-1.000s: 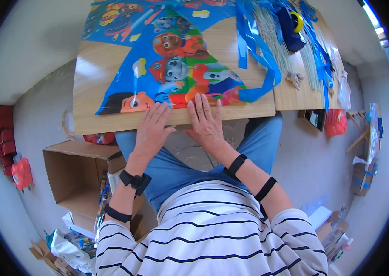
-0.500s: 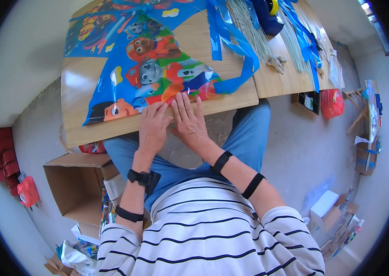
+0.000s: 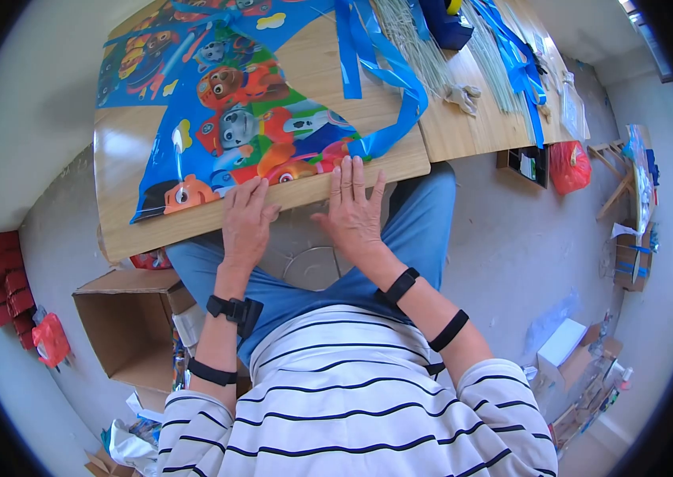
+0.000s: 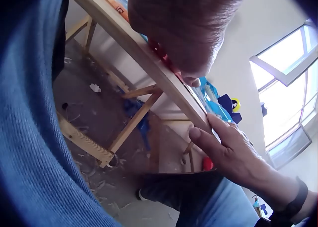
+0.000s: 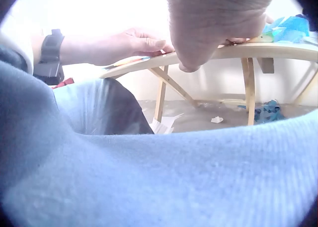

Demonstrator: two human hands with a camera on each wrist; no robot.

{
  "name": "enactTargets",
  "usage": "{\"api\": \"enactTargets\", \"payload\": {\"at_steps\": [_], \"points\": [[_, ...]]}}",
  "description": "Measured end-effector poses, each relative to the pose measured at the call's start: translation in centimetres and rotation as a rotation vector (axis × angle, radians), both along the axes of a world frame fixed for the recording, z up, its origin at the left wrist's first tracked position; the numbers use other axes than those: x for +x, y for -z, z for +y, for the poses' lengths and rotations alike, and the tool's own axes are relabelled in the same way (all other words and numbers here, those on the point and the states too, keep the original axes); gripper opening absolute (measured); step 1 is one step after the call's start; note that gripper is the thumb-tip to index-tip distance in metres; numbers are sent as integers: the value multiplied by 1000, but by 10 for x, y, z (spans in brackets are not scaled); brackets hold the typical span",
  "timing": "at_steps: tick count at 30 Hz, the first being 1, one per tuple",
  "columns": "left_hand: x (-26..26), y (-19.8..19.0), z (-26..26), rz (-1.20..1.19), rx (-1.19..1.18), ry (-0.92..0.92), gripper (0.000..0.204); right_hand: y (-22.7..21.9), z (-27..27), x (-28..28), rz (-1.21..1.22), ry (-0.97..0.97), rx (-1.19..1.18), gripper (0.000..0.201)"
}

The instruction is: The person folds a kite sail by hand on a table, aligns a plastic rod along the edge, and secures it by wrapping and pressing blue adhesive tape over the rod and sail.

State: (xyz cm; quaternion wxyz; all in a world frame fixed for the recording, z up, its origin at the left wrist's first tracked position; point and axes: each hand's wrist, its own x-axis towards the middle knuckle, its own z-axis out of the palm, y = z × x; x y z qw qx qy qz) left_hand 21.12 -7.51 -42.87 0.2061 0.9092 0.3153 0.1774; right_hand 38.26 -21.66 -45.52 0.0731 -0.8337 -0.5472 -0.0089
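A glossy plastic sheet [image 3: 173, 147] printed with cartoon dogs lies on the wooden table [image 3: 129, 230], its lower edge along the table's near edge. My left hand [image 3: 247, 222] rests its fingertips on that lower edge, just right of a printed face. Farther right, my right hand [image 3: 352, 215] lies with fingers extended, tips at the sheet's right corner where a blue ribbon [image 3: 400, 119] begins. In the left wrist view the right thumb hangs below the tabletop edge. Neither hand has anything in its grip.
Bundled thin pale sticks [image 3: 408, 48], a dark blue tape dispenser [image 3: 446, 28] and more blue ribbons [image 3: 515, 67] occupy the table's right part. An open cardboard box [image 3: 126, 326] stands left of my legs. A red bag [image 3: 569, 167] is beyond the table's right side.
The head view has shifted, so the table sits farther left and lower. My right hand has slid right along the sheet's lower edge, away from the left hand, to the ribbon corner.
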Motion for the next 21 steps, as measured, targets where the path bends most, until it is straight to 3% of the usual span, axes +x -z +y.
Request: {"api": "enactTargets", "payload": {"at_steps": [6,12,15,18,19,21], "points": [[1,-1,-1,9,23,-1,50,-6,-8,9,-53,24,-45,106],[-1,1,0,1,15,13,50,-17,-32,60,-75,156,212,85],[2,-3,-2,0,2,-5,49,-17,-32,108,461,539,329,74],[0,1,-2,-27,-9,-1,49,-9,-10,138,966,586,699,61],[1,1,-1,-32,-4,-3,50,-11,3,145,1263,598,773,44],[1,1,-2,-33,2,-7,50,-17,19,158,1414,658,608,39]]}}
